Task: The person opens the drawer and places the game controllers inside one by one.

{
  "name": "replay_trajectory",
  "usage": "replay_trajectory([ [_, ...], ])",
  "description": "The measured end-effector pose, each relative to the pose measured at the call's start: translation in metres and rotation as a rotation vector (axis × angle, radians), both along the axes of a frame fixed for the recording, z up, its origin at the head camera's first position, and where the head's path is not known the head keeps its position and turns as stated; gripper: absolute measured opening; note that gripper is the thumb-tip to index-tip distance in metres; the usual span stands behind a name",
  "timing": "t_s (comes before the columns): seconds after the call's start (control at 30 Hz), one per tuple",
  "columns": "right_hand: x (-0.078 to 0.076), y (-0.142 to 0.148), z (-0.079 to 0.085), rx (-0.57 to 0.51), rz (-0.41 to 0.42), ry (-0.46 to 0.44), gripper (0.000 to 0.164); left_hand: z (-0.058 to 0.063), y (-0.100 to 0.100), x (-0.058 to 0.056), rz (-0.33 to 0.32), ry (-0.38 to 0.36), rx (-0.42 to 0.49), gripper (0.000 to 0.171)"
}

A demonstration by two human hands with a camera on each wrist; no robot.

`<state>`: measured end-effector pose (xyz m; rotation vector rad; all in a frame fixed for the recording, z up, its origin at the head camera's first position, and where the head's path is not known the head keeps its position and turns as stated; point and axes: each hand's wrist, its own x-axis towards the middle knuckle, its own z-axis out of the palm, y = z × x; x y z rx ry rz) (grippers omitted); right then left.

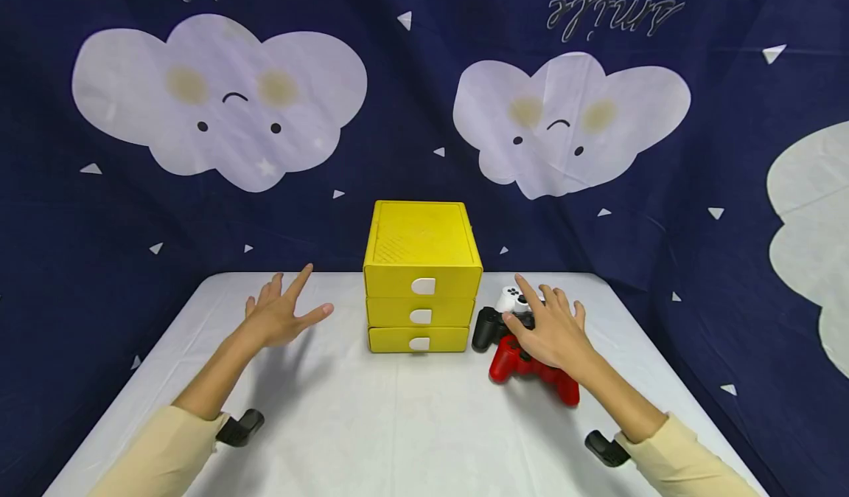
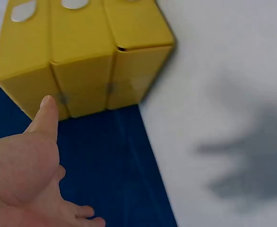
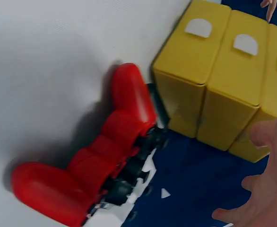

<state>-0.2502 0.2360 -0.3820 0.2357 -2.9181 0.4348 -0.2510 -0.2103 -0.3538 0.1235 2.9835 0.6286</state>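
Observation:
A yellow three-drawer box with white tabs stands at the back middle of the table, its drawers closed. To its right lie a red game controller, a black one and a white one, close together. My left hand hovers left of the box, fingers spread, holding nothing. Over the controllers, my right hand is held with its fingers extended and partly hides them. The right wrist view shows the red controller below that hand, apart from it.
A white cloth covers the table. Behind and beside it hangs a dark blue curtain with cloud prints. Each wrist wears a small black device, one at the left cuff and one at the right.

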Motion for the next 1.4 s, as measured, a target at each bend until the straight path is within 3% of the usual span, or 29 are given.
replay_trajectory([
  [0.2, 0.002, -0.007, 0.018, -0.076, 0.041, -0.035, 0.072, 0.025, 0.01, -0.003, -0.078, -0.009, 0.09, 0.1],
  [0.33, 0.005, -0.01, 0.03, -0.132, 0.061, -0.078, 0.07, 0.038, 0.016, -0.005, -0.095, -0.026, 0.127, 0.1],
  [0.47, 0.008, -0.014, 0.041, -0.204, 0.071, -0.11, 0.067, 0.046, 0.023, -0.006, -0.116, -0.019, 0.163, 0.098],
  [0.7, 0.01, -0.024, 0.055, -0.388, 0.148, -0.085, 0.056, 0.054, 0.04, -0.014, -0.163, -0.021, 0.284, 0.09],
  [1.13, 0.007, -0.052, 0.072, -0.569, 0.192, -0.138, 0.048, 0.07, 0.073, -0.037, -0.04, -0.065, 0.441, 0.074],
  [1.4, -0.003, -0.069, 0.073, -0.685, 0.263, -0.143, 0.043, 0.07, 0.083, -0.047, -0.038, -0.064, 0.486, 0.068],
])
